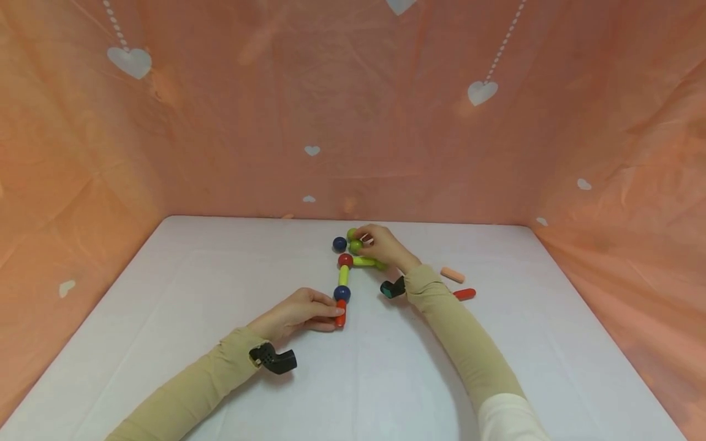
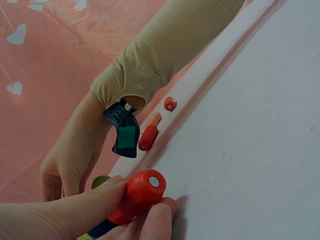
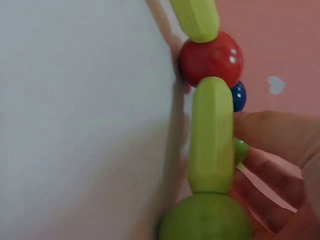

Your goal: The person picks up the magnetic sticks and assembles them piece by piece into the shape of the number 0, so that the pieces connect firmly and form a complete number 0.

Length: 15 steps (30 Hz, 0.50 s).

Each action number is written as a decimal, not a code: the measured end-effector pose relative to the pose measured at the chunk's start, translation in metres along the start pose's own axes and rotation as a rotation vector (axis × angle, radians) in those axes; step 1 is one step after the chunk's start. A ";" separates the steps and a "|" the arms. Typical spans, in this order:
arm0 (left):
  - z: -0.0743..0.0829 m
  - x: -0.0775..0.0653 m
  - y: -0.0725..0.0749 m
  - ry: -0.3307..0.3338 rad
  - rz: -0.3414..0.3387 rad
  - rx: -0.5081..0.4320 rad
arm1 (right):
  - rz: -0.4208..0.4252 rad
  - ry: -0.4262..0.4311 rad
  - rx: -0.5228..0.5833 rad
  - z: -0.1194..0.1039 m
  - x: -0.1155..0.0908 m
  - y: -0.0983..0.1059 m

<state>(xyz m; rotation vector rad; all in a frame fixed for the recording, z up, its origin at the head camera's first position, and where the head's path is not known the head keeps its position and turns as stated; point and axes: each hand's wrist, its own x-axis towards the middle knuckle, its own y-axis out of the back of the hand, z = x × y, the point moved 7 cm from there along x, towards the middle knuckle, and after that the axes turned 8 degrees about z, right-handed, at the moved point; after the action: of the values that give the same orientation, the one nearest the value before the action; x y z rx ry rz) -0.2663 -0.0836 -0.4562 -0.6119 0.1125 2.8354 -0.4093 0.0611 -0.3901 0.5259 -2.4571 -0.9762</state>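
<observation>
Pale hearts on a big orange cloth

The cloth goes up behind the white desk and along both sides of it. It has soft wrinkles, and the left side looks more yellow. Up high on the left, a big heart sits under a line of dots. On the right, another heart has its own dotty line. Between them, the bottom of a heart shows at the top. Two little hearts are lower down.
</observation>
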 end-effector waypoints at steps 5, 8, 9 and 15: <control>-0.001 0.001 0.000 0.010 0.009 -0.001 | 0.005 0.003 -0.026 0.001 0.000 -0.004; -0.002 0.001 0.000 0.017 0.009 0.000 | 0.019 -0.008 -0.025 0.002 -0.001 -0.004; -0.002 0.001 0.000 0.017 0.009 0.002 | 0.026 -0.012 -0.018 0.002 -0.002 -0.003; -0.001 0.001 0.001 0.011 0.007 0.010 | 0.140 -0.068 0.093 0.000 -0.011 0.012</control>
<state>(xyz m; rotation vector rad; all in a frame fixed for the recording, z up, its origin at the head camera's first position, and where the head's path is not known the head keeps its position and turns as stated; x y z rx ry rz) -0.2667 -0.0845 -0.4574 -0.6267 0.1314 2.8369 -0.4025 0.0748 -0.3843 0.3494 -2.5710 -0.8398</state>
